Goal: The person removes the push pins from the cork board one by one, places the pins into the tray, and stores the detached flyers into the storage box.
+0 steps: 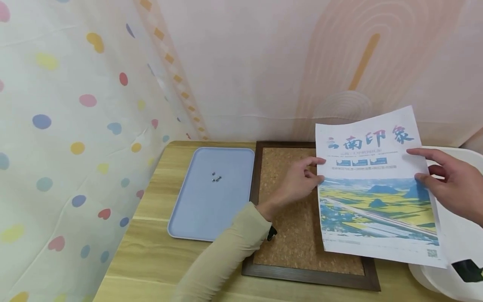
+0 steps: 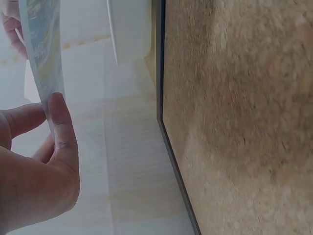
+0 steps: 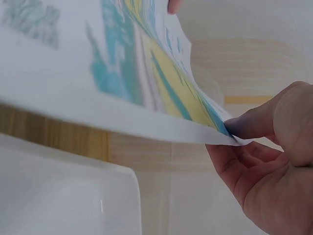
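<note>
A printed paper poster (image 1: 377,201) with a landscape picture and blue-pink lettering is held up over the right part of a cork board (image 1: 290,247) with a dark wooden frame. My left hand (image 1: 299,180) pinches the poster's left edge between thumb and fingers. On the opposite edge, my right hand (image 1: 453,180) pinches the paper, its thumb on the printed side in the right wrist view. The sheet bends slightly between the hands and hides part of the board. In the left wrist view the poster (image 2: 46,54) stands apart from the cork surface (image 2: 244,112).
Left of the board, a light blue tray (image 1: 203,209) carries several small shiny metal pieces (image 1: 216,178). A white tub (image 1: 462,247) stands at the right, partly behind the poster. All rest on a wooden table (image 1: 151,251), with patterned curtains (image 1: 241,63) behind.
</note>
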A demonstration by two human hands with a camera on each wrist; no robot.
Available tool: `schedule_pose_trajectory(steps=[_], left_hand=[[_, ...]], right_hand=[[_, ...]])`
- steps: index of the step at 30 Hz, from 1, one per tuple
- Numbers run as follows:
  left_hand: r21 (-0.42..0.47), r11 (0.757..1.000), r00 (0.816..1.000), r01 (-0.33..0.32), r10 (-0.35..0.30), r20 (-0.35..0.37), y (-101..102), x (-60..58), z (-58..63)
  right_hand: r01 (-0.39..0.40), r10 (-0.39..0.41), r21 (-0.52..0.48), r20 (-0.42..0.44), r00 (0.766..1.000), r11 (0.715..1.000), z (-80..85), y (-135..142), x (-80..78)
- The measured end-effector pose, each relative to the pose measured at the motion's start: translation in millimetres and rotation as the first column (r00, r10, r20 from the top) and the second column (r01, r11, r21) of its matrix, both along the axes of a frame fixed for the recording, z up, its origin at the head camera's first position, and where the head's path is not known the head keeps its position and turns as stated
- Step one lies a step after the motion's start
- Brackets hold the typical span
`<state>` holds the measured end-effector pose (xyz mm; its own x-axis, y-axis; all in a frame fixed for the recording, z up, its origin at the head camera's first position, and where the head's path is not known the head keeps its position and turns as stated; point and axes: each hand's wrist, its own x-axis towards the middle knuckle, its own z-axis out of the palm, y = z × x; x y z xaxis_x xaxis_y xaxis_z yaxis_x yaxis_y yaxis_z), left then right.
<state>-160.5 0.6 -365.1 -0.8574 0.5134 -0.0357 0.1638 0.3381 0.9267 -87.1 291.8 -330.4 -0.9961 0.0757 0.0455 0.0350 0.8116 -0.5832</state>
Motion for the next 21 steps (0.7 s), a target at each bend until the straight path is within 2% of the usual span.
schedule_pose_trajectory(steps=[5,9,13,19,21], left_hand=[[0.008,1.0,1.0,0.026,-0.026,-0.006,11.8,2.7,-0.8],[-0.009,0.999,1.0,0.031,-0.031,0.003,20.7,4.9,0.3],[-0.019,0.999,0.999,0.038,-0.038,0.008,28.5,6.4,1.9],[-0.058,0.997,0.999,0.046,-0.045,0.025,41.3,10.4,1.9],[-0.075,0.996,0.999,0.046,-0.043,0.032,46.9,12.0,1.2]], right_hand=[[-0.011,0.01,-0.026,-0.045,0.999,1.0,-3.4,8.4,4.1],[0.003,-0.009,-0.055,-0.105,0.994,0.999,-15.5,24.2,3.6],[0.045,-0.051,-0.047,-0.147,0.988,0.998,-26.2,41.5,1.6],[0.132,-0.132,0.001,-0.112,0.985,0.991,-30.5,57.2,4.1],[0.159,-0.155,0.021,-0.128,0.98,0.987,-33.1,62.7,6.6]])
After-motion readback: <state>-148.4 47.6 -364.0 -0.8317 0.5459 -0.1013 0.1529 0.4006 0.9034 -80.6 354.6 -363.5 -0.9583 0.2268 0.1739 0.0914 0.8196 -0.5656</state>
